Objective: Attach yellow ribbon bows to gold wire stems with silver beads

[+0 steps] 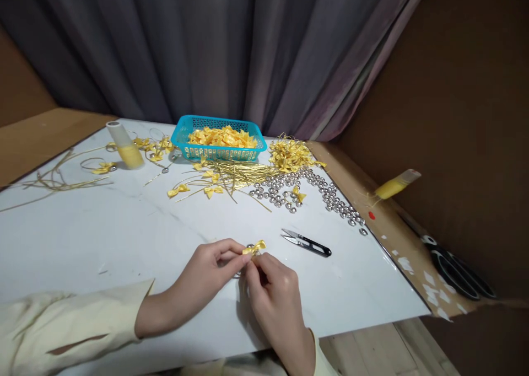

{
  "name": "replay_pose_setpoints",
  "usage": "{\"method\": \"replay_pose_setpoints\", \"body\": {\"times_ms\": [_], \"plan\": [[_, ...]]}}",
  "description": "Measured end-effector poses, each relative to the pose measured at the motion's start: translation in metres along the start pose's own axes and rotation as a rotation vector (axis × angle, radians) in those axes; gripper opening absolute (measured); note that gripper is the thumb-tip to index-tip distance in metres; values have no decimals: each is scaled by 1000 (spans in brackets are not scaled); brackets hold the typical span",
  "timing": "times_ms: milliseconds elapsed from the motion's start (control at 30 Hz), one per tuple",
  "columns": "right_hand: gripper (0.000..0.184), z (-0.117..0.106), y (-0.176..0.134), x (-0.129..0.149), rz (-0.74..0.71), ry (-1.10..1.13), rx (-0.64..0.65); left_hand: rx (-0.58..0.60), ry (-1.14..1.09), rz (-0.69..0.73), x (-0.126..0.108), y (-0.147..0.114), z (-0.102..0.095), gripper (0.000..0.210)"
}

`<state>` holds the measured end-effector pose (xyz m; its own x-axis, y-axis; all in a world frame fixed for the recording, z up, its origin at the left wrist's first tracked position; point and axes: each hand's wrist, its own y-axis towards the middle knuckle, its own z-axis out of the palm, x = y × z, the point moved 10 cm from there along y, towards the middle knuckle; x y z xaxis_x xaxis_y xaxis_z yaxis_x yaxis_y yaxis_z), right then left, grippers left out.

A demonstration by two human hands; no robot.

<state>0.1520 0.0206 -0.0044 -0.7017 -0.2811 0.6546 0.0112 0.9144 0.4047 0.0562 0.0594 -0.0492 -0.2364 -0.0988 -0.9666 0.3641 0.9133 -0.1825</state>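
There are two hands, a left hand (pixel 202 274) and a right hand (pixel 275 293), with one yellow bow (pixel 255 248) between them; one table (pixel 144 227); one blue basket (pixel 185 152); two thread spools, a left spool (pixel 129 154) and a right spool (pixel 394 186); one pair of snips (pixel 312 246); one pair of scissors (pixel 457 271). Four loose bows (pixel 212 192) lie before the basket, one among the silver beads (pixel 333 198), one just left of the left spool; the beads run to dozens, too crowded for exact counting; basketed bows (pixel 223 137), the bow pile (pixel 289 156) and gold cords (pixel 248 175) overlap too much to count
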Motion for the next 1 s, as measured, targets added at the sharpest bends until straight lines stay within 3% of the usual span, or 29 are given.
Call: {"method": "replay_pose_setpoints", "body": {"times_ms": [433, 633, 733, 900, 1000], "plan": [[22, 2, -6, -7, 23, 40, 21, 13, 44, 48, -2, 0, -1, 20], [6, -30, -8, -14, -9, 43, -134, -5, 86, 36, -3, 1, -2, 25], [14, -28, -1, -28, 98, 137, -46, -3, 116, 40, -4, 1, -1, 26], [23, 0, 0, -50, 391, 531, 142, -1, 149, 112, -8, -1, 0, 24], [27, 9, -3, -55, 466, 604, 186, -24, 217, 182, -12, -2, -1, 23]]}}
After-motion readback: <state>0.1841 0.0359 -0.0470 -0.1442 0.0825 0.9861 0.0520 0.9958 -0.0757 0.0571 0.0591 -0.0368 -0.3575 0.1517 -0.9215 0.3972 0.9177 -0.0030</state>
